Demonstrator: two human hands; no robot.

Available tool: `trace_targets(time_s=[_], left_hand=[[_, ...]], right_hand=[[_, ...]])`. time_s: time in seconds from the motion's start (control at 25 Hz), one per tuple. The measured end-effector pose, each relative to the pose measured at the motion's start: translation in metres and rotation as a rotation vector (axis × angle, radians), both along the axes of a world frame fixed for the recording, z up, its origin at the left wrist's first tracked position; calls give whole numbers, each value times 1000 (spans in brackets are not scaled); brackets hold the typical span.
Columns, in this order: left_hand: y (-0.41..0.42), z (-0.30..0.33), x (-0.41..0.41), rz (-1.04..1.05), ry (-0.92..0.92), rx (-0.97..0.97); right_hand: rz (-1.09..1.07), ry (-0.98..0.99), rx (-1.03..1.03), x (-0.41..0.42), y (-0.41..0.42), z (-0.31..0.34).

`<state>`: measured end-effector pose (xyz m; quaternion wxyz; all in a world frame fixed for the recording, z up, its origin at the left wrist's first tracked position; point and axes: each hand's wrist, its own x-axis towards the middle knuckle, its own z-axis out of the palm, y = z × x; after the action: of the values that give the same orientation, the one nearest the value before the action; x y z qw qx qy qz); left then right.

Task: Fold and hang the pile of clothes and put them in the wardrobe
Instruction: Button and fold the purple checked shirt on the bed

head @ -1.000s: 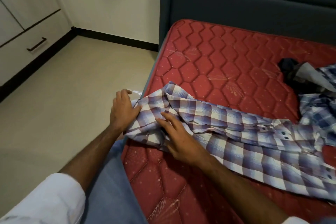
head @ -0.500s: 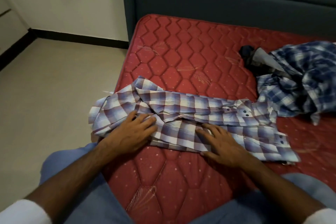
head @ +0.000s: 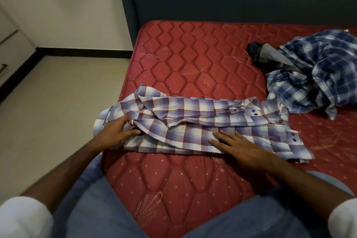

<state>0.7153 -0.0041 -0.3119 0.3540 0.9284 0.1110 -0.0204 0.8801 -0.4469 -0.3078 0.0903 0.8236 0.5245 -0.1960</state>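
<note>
1. Near the mattress's (head: 193, 60) front left edge, the pale checked shirt (head: 193, 121) is laid in a long narrow fold; its left end is pinched by the left hand (head: 117, 129), fingers curled into the cloth, and its middle is pressed by the flat, open-fingered right hand (head: 237, 143).
2. That left end overhangs the edge; were it released, the loose layers could probably slide off or unfold.
3. The unfolded pile (head: 316, 75) at the right edge is cut off; the wardrobe (head: 7, 52) is barely shown; no hanger can be seen.
</note>
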Motion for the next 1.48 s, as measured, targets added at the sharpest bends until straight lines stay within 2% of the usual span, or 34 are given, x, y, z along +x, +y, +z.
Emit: trace_targets(time_s=[0.12,0.2,0.28,0.36,0.48,0.6,0.96,1.08,1.16,1.48], left_hand=[[-1,14,1,-131,145,-157],[-4,26,6,-3,226,-364],[-9,29,16,90,217,-471],[-13,26,33,28,209,-357],[-18,15,60,-160,304,-5],[-18,10,71,-204,396,126],[-43,40,10,-475,257,6],[-49,33,-19,-583,364,68],[-47,28,-23,-576,445,71],[-49,23,-19,-413,442,78]], right_hand=[[-91,43,-11,22,-18,0],[-249,70,-7,41,-31,7],[-382,57,53,58,-43,12],[-442,41,96,72,-50,11],[-442,44,106,86,-45,10],[-413,168,78,99,-34,19],[-177,356,-39,71,-69,52],[-170,396,-190,51,-89,55],[-185,392,-260,49,-90,56],[-193,304,-589,60,-82,62]])
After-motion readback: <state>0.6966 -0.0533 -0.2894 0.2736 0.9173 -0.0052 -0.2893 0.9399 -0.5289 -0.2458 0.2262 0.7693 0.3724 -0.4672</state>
